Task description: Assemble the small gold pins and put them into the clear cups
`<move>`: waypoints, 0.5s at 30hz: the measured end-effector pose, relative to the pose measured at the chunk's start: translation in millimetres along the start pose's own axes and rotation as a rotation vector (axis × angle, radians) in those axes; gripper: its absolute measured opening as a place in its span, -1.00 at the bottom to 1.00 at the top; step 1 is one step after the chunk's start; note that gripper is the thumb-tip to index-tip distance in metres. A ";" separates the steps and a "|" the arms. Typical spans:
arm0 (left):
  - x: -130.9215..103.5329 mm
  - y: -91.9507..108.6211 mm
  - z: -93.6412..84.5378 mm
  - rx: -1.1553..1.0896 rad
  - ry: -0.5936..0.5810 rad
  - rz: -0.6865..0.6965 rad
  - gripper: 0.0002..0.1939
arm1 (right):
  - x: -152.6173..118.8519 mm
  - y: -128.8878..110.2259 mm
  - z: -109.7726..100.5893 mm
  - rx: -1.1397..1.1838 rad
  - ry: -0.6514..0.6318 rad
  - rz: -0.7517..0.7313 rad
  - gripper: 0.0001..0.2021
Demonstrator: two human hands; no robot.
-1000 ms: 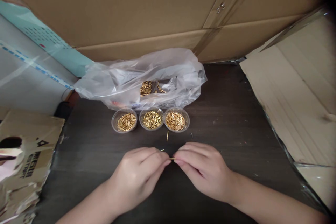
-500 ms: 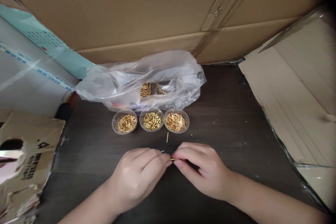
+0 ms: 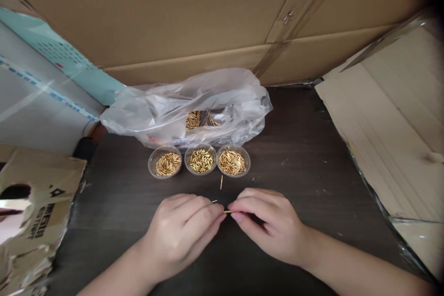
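Between my fingertips is a thin gold-coloured metal pin, held level. My left hand is closed on its left end, and my right hand pinches the right end between thumb and forefinger. A second small gold pin shows just past the left fingers; whether they hold it I cannot tell. One loose gold pin lies on the dark table. Beyond the hands stand three clear round cups: the left cup, the middle cup and the right cup, each with many small gold metal pieces.
Behind the cups a crumpled clear plastic bag lies partly open, with long gold pins inside. Cardboard walls rise at the back, and a cardboard sheet leans at the right. Torn cardboard stands at the left.
The fingertips have drawn slightly apart, so a little more of the pin between them shows. The cups, bag and loose pin stay in place.
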State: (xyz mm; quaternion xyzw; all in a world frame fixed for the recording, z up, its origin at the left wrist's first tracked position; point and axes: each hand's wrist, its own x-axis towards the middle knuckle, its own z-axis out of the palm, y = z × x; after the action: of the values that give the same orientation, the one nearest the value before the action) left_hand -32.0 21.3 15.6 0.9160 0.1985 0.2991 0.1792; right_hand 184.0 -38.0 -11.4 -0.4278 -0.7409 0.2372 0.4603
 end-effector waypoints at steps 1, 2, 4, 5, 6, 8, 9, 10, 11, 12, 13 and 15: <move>0.4 -0.1 0.1 0.000 0.002 0.003 -0.84 | 0.1 0.2 0.2 0.000 -0.003 0.002 -0.91; 0.8 -0.2 0.3 0.001 0.001 0.005 -0.85 | 0.2 0.3 0.3 -0.002 -0.005 0.005 -0.91; 1.5 -0.4 0.6 -0.001 -0.006 0.004 -0.85 | 0.3 0.4 0.6 -0.005 -0.011 0.014 -0.92; 1.6 -0.4 0.5 0.001 -0.011 0.001 -0.84 | 0.3 0.3 0.8 -0.007 -0.012 0.017 -0.92; 1.7 -0.3 0.3 0.004 -0.014 -0.004 -0.82 | 0.3 0.2 0.9 -0.008 -0.011 0.020 -0.92; 1.7 -0.1 -1.4 0.005 -0.009 -0.028 -0.69 | 0.6 -0.5 1.0 -0.003 0.002 0.021 -0.91; 1.8 -0.1 -2.7 -0.001 0.002 -0.043 -0.60 | 1.1 -1.1 0.7 0.004 0.016 0.021 -0.91; 2.0 -0.1 -4.2 -0.013 0.018 -0.060 -0.52 | 1.8 -1.9 -0.1 0.011 0.033 0.023 -0.90; 2.2 -0.2 -5.7 -0.031 0.036 -0.073 -0.49 | 2.7 -3.1 -1.3 0.023 0.052 0.027 -0.89; 2.4 -0.5 -7.0 -0.046 0.046 -0.086 -0.53 | 3.8 -4.6 -3.2 0.035 0.072 0.033 -0.88; 2.6 -1.1 -7.7 -0.050 0.048 -0.100 -0.62 | 5.1 -6.5 -5.8 0.045 0.093 0.037 -0.86; 2.3 -3.2 -7.1 -0.021 0.017 -0.130 -0.81 | 8.4 -10.9 -13.0 0.045 0.139 0.044 -0.83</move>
State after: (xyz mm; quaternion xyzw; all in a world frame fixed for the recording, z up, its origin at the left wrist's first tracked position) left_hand -35.5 26.6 20.7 0.8966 0.2557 0.2969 0.2061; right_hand 189.2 -37.1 6.7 -0.4490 -0.6921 0.2336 0.5146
